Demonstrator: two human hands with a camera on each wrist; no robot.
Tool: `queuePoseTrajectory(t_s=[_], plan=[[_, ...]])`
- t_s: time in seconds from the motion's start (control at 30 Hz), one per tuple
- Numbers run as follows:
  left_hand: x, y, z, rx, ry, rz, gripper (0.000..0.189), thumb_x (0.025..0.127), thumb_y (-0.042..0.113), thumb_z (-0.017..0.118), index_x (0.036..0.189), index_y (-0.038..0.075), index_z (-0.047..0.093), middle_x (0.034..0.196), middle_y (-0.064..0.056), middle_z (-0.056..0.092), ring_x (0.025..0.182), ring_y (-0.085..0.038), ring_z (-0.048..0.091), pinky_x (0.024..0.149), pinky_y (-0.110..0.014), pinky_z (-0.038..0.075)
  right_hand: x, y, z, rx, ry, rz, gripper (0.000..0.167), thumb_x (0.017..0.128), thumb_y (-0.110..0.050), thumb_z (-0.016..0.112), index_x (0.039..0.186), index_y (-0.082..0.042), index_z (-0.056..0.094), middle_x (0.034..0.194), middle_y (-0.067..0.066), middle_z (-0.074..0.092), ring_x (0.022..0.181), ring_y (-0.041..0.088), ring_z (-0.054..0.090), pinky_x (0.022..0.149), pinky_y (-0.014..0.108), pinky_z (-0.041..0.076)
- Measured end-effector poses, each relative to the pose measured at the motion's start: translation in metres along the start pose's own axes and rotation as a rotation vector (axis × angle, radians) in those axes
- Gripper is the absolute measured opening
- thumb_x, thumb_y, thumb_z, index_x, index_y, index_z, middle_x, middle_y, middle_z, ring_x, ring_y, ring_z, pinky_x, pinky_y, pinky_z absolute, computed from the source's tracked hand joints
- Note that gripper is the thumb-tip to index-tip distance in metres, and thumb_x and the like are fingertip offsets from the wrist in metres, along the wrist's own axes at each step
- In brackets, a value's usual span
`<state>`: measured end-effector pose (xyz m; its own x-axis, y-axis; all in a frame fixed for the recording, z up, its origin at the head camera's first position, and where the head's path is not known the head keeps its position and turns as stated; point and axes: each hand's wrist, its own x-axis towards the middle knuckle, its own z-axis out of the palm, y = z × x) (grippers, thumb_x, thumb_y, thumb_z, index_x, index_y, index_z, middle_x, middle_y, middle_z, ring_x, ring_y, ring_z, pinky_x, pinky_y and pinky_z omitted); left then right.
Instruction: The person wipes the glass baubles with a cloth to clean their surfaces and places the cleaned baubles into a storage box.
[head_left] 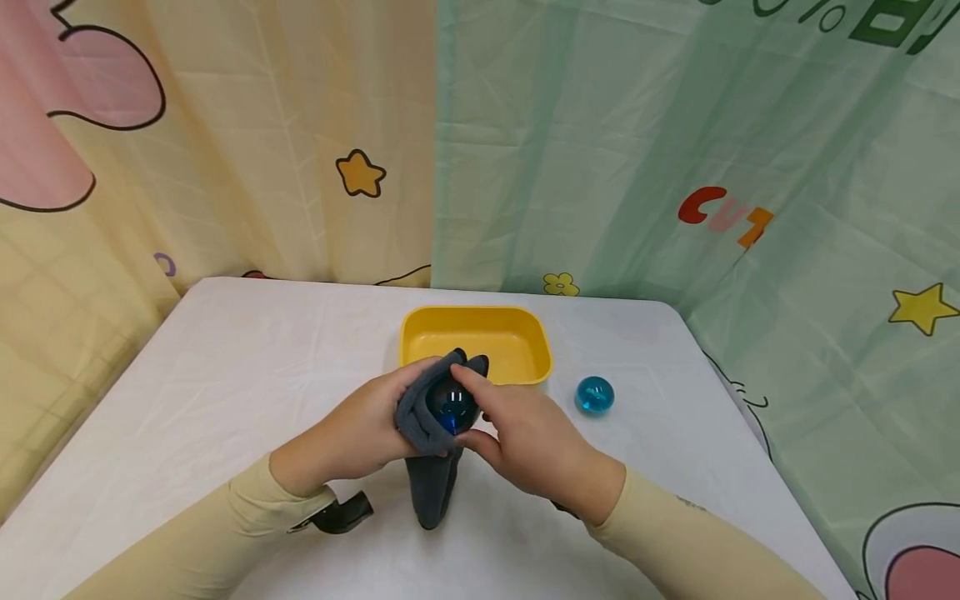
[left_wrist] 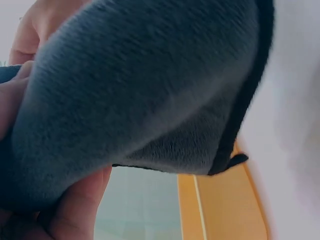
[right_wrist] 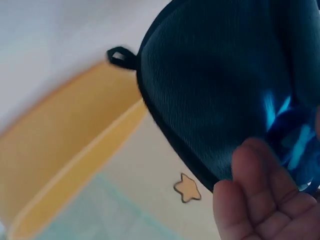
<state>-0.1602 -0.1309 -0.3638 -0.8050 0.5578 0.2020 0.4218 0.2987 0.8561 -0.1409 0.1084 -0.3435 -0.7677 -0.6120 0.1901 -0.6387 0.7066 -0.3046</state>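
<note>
A dark grey cloth (head_left: 415, 417) with black edging is bunched around a clear blue glass ball (head_left: 453, 408), above the table's middle. My left hand (head_left: 358, 427) grips the cloth from the left and cups the ball in it. From the other side my right hand (head_left: 543, 442) holds the ball between thumb and fingers. One end of the cloth hangs down below the hands. In the left wrist view the cloth (left_wrist: 145, 85) covers most of the left hand. The right wrist view has the ball (right_wrist: 299, 142) close by the right fingers (right_wrist: 252, 175), against the cloth.
Behind the hands stands a yellow rectangular tub (head_left: 517, 342), its near side partly covered by them. A second ball, light blue and clear (head_left: 595, 395), lies right of the tub on the white-covered table (head_left: 247, 367). Printed curtains (head_left: 570, 150) hang behind the table.
</note>
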Motion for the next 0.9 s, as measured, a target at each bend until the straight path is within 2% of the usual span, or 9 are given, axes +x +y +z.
queuePoseTrajectory(t_s=[0.1,0.2,0.33,0.4,0.47,0.57,0.67,0.73,0.9], plan=[[0.0,0.002,0.0,-0.019,-0.001,-0.004,0.081,0.086,0.024,0.09,0.155,0.025,0.048,0.149,0.005,0.061,0.13,-0.017,0.062,0.111,-0.046,0.054,0.001,-0.002,-0.001,0.181,-0.059,0.12,0.077,0.1,-0.038,0.072,0.162,-0.01,0.037,0.114,0.001,0.075,0.086,0.011,0.063,0.076,0.023,0.057],[0.0,0.002,0.0,-0.023,0.0,-0.012,0.081,0.086,0.023,0.089,0.156,0.024,0.047,0.149,0.004,0.061,0.131,-0.018,0.062,0.111,-0.047,0.054,0.001,-0.002,0.0,0.253,-0.089,0.14,0.08,0.103,-0.04,0.067,0.165,-0.006,0.03,0.116,0.002,0.074,0.085,0.009,0.061,0.076,0.022,0.057],[0.001,0.0,0.001,-0.014,-0.003,-0.012,0.079,0.087,0.024,0.089,0.155,0.026,0.048,0.148,0.006,0.062,0.13,-0.017,0.062,0.113,-0.049,0.052,0.0,0.002,0.002,0.177,-0.145,0.094,0.084,0.107,-0.041,0.06,0.169,-0.009,0.014,0.116,0.002,0.073,0.091,0.009,0.063,0.085,0.025,0.059],[0.0,-0.001,0.001,-0.004,-0.001,-0.01,0.078,0.087,0.025,0.089,0.154,0.027,0.049,0.147,0.007,0.062,0.129,-0.016,0.062,0.113,-0.049,0.052,-0.001,0.004,0.002,0.119,-0.159,0.04,0.085,0.108,-0.037,0.059,0.17,-0.012,0.006,0.121,0.003,0.072,0.099,0.013,0.068,0.094,0.029,0.06],[0.0,-0.002,0.002,0.007,0.0,-0.007,0.076,0.087,0.025,0.089,0.153,0.027,0.05,0.146,0.007,0.063,0.127,-0.016,0.063,0.112,-0.049,0.052,-0.002,0.007,0.003,0.042,-0.143,-0.036,0.088,0.108,-0.031,0.062,0.171,-0.014,0.002,0.118,0.003,0.073,0.101,0.016,0.069,0.099,0.033,0.059],[0.0,-0.003,0.001,0.009,-0.004,-0.009,0.074,0.088,0.026,0.088,0.152,0.027,0.051,0.145,0.006,0.063,0.127,-0.016,0.063,0.112,-0.049,0.053,-0.004,0.01,0.003,-0.083,-0.051,-0.144,0.091,0.102,-0.028,0.071,0.17,-0.017,0.011,0.111,0.002,0.074,0.097,0.017,0.07,0.097,0.033,0.06],[0.0,-0.003,0.001,0.003,-0.012,-0.017,0.073,0.088,0.027,0.088,0.151,0.027,0.051,0.144,0.006,0.064,0.127,-0.017,0.063,0.112,-0.049,0.052,-0.004,0.011,0.002,-0.155,0.039,-0.193,0.087,0.096,-0.028,0.078,0.167,-0.018,0.028,0.099,0.001,0.073,0.087,0.016,0.067,0.087,0.03,0.061],[-0.001,-0.002,0.001,0.003,-0.014,-0.016,0.072,0.088,0.028,0.088,0.15,0.028,0.052,0.144,0.007,0.064,0.128,-0.016,0.063,0.112,-0.049,0.052,-0.004,0.01,0.002,-0.163,0.06,-0.18,0.081,0.095,-0.031,0.08,0.162,-0.018,0.039,0.1,0.001,0.074,0.087,0.016,0.067,0.085,0.029,0.061],[0.0,0.001,0.001,-0.02,-0.027,-0.024,0.069,0.086,0.03,0.089,0.146,0.035,0.054,0.139,0.015,0.065,0.126,-0.011,0.063,0.112,-0.044,0.051,0.0,0.005,0.003,-0.061,0.039,-0.076,0.072,0.091,-0.034,0.083,0.148,-0.007,0.05,0.114,0.003,0.077,0.094,0.014,0.074,0.089,0.03,0.062]])
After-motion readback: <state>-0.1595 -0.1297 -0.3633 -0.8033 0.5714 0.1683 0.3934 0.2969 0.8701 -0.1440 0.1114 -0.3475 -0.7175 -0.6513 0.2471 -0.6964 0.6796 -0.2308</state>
